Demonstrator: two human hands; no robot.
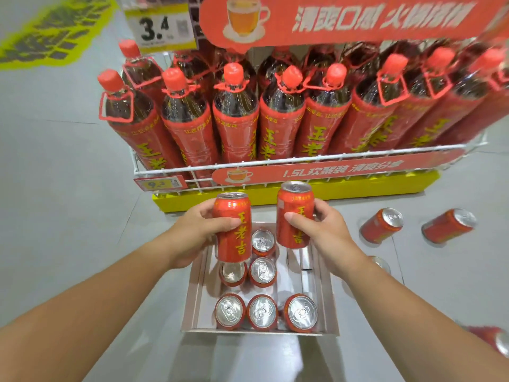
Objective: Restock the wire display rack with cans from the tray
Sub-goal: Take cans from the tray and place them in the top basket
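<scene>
Glossy red printed cans (234, 227) flashed bare silvery metal tops, the tray (192, 299) shone mirror-smooth, and the bottles (234, 114) gleamed in clear plastic.

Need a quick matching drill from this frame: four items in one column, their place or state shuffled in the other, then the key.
Items
1. can in left hand
2. tray
3. big bottles
4. two loose cans

Place or state
A. lying on their sides on the floor, right of the tray
B. standing in the wire rack
C. held upright above the tray
D. on the floor, with upright cans inside

Pairs: 1-C, 2-D, 3-B, 4-A
</scene>
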